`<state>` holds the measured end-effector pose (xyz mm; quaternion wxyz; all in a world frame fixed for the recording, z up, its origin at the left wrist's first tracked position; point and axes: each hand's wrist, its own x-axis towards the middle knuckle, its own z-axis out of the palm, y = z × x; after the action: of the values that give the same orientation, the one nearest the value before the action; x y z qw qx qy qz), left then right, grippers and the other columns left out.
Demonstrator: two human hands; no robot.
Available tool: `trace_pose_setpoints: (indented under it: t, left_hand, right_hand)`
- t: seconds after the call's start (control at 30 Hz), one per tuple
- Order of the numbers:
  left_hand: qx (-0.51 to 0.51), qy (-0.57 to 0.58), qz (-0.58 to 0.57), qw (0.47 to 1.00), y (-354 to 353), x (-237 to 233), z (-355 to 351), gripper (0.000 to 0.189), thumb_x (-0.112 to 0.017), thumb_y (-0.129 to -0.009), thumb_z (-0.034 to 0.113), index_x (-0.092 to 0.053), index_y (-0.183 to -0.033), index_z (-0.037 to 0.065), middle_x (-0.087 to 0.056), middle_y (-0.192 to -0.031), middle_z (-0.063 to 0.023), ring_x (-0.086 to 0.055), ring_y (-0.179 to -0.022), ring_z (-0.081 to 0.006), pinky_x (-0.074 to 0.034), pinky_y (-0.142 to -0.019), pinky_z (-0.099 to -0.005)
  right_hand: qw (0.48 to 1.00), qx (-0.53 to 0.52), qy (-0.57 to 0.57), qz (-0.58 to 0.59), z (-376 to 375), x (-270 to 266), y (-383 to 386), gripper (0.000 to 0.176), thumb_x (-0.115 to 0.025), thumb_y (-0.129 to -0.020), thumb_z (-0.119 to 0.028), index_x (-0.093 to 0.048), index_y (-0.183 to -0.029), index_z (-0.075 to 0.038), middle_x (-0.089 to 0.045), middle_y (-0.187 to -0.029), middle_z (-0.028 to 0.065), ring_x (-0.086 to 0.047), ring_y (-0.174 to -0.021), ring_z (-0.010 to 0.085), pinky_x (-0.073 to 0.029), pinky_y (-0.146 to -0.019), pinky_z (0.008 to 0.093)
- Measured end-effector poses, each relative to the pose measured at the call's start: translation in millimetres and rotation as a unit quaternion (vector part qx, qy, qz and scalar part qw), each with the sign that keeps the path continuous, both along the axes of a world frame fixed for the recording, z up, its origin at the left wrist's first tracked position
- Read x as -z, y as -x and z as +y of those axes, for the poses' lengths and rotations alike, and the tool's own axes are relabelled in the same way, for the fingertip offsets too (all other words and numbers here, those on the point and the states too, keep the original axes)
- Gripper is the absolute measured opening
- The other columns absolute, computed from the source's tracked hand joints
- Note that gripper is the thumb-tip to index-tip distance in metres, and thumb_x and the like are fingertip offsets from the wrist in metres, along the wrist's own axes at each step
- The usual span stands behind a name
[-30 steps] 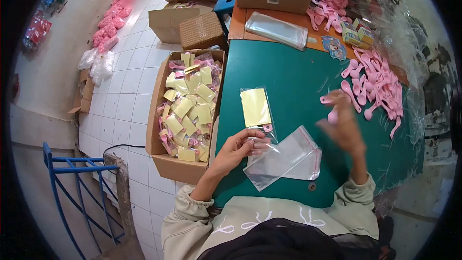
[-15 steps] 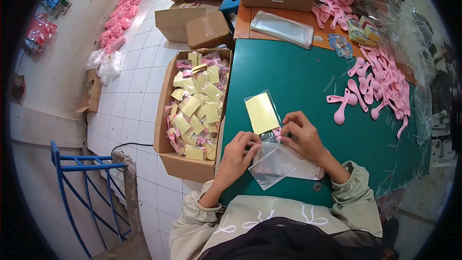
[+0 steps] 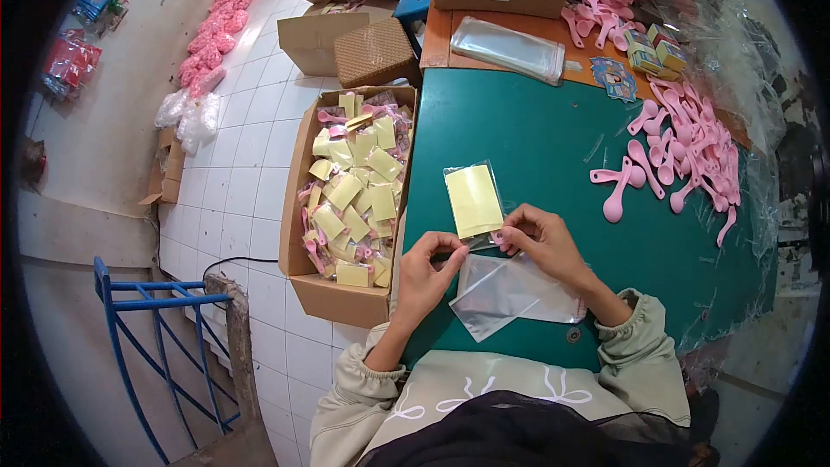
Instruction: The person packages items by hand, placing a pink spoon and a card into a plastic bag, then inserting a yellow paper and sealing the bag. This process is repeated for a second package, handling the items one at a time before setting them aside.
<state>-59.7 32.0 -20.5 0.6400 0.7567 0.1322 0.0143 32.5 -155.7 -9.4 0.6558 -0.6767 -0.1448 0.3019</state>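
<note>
A clear bag with a yellow card (image 3: 474, 201) lies on the green table, a pink spoon tip (image 3: 499, 238) showing at its lower end. My left hand (image 3: 430, 272) pinches the bag's lower left edge between thumb and fingertips. At the lower right corner, by the pink tip, my right hand (image 3: 545, 244) has its fingers closed on the same bag. Flat empty clear bags (image 3: 510, 294) lie below, between my forearms. A pile of pink spoons (image 3: 683, 151) is on the right side of the table.
Left of the table, a cardboard box (image 3: 341, 294) holds many packed bags with yellow cards. A stack of clear bags (image 3: 508, 47), small printed cards (image 3: 614, 79) and small yellow boxes (image 3: 644, 56) are at the back. A blue metal rail (image 3: 160, 303) stands far left.
The bag with the yellow card has turned slightly more upright and shifted a little right. My left hand has moved slightly up, off the empty bags below.
</note>
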Motion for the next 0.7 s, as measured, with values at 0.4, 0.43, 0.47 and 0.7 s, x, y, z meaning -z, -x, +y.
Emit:
trace_pose_setpoints:
  t: [0.4,0.43,0.47,0.7]
  left_hand:
    - [-0.012,0.068,0.000,0.998,-0.3,0.7,-1.3,0.021,-0.064,-0.084,0.005,-0.048,-0.097,0.003,-0.056,-0.091,-0.0018,-0.057,-0.082,-0.0073,-0.051,-0.068,-0.0203]
    - [-0.008,0.073,0.004,0.997,0.0,2.5,-0.8,0.020,-0.064,-0.084,0.004,-0.049,-0.097,0.003,-0.056,-0.092,-0.0020,-0.057,-0.083,-0.0072,-0.052,-0.067,-0.0201]
    - [-0.003,0.078,0.008,0.997,0.2,3.8,-0.4,0.020,-0.063,-0.084,0.004,-0.049,-0.098,0.003,-0.056,-0.093,-0.0022,-0.056,-0.083,-0.0070,-0.052,-0.066,-0.0198]
    - [0.034,0.018,0.006,0.999,-2.1,-5.3,0.0,0.043,-0.061,-0.084,0.003,-0.048,-0.125,0.005,-0.056,-0.106,-0.0020,-0.053,-0.087,-0.0064,-0.051,-0.060,-0.0180]
  right_hand:
    - [0.996,0.074,-0.002,-0.042,7.1,6.2,1.8,0.016,-0.062,-0.084,-0.004,-0.046,-0.083,-0.001,-0.063,-0.076,0.0066,-0.063,-0.069,0.0090,-0.051,-0.056,0.0212]
    - [0.996,0.069,-0.001,-0.051,6.8,6.6,2.1,0.016,-0.062,-0.084,-0.004,-0.046,-0.083,-0.001,-0.063,-0.076,0.0063,-0.063,-0.069,0.0090,-0.051,-0.056,0.0212]
    - [0.996,0.066,0.001,-0.052,6.8,6.1,2.4,0.014,-0.062,-0.084,-0.003,-0.048,-0.085,-0.001,-0.062,-0.076,0.0062,-0.063,-0.069,0.0090,-0.051,-0.056,0.0211]
    - [0.995,0.067,0.036,-0.063,9.4,-1.0,5.1,0.025,-0.061,-0.085,-0.004,-0.052,-0.107,0.001,-0.062,-0.077,0.0064,-0.061,-0.066,0.0086,-0.050,-0.055,0.0208]
